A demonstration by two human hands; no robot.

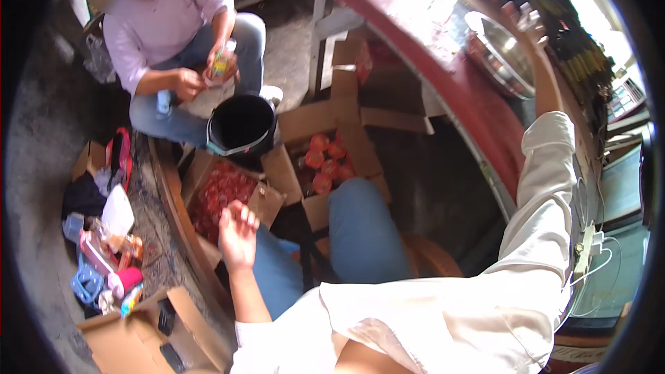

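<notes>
My left hand (239,234) hangs above my knee with its palm up. Its fingers are loosely curled and apart, and nothing is in it. Just beyond it is a cardboard box of small red pieces (223,197), perhaps caps or wrappers. My right hand (529,28) stretches far over the red table, beside a shiny metal bowl (500,52). Its fingers seem closed around something pale, which glare and distance make impossible to name. Between my knees and the bucket, an open carton (298,170) holds several red-topped round containers (324,159).
A co-worker (173,34) sits opposite, holding a labelled clear bottle (223,62) over a black bucket (242,125). The red table (415,34) curves along the right. Bags and cups (111,249) lie on the left, near another cardboard box (131,343). A power strip (587,249) with white cables is by my right arm.
</notes>
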